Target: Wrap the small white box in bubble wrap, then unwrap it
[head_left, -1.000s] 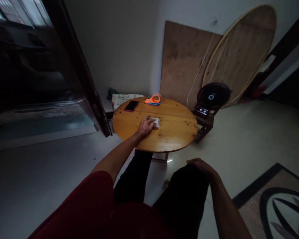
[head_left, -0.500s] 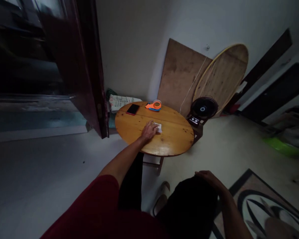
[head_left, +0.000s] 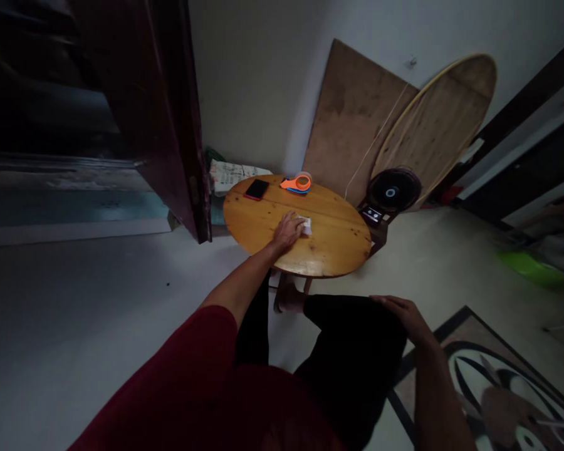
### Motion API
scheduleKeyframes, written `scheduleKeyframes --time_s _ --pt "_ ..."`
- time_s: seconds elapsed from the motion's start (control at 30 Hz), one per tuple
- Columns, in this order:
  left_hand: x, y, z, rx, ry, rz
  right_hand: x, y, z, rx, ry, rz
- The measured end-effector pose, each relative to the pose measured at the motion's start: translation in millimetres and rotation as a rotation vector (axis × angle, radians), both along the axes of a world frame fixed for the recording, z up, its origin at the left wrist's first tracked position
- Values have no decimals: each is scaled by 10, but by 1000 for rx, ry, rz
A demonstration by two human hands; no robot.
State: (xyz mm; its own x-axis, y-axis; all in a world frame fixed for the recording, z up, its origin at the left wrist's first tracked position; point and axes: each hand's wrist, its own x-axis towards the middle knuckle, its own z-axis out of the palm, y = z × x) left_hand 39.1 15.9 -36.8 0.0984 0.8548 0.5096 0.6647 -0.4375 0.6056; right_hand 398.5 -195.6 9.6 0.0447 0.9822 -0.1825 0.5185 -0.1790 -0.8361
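My left hand point(head_left: 287, 232) lies on the round wooden table point(head_left: 329, 250), its fingers stretched out. Their tips touch a small white piece point(head_left: 306, 227), like a folded tissue or thin packet; I cannot tell which. Part of it is hidden under the fingers. My right hand point(head_left: 399, 308) rests flat on my right knee, on the black trousers, holding nothing. Toward the table's far edge is an orange tape dispenser point(head_left: 297, 183) with a clear roll, and something blue under it. Left of it lies a phone point(head_left: 256, 188) with a dark screen and red edge.
A black fan-like round object point(head_left: 395, 190) and a small lit screen point(head_left: 372, 214) sit on a wooden stool right of the table. A brown board point(head_left: 357, 106) and a round wooden top point(head_left: 442, 119) lean on the wall. A dark door point(head_left: 178, 125) stands at left.
The view has shifted and turned a little. My right leg has moved, and its foot is now back beneath the table's near edge. My left hand stays on the white piece, my right on the knee.
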Motion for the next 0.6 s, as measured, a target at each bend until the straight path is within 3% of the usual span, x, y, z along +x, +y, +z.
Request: scheduleKeyframes --time_s 0.17,0.33,0.6 --pt "-3 -42 26 0 -13 -18 -172 224 -202 88 8 -4" --pt "6 -77 61 -22 -12 3 -337 456 -511 176 -22 2" --pt "10 -46 41 -20 -28 -7 -839 754 -1099 263 -358 147"
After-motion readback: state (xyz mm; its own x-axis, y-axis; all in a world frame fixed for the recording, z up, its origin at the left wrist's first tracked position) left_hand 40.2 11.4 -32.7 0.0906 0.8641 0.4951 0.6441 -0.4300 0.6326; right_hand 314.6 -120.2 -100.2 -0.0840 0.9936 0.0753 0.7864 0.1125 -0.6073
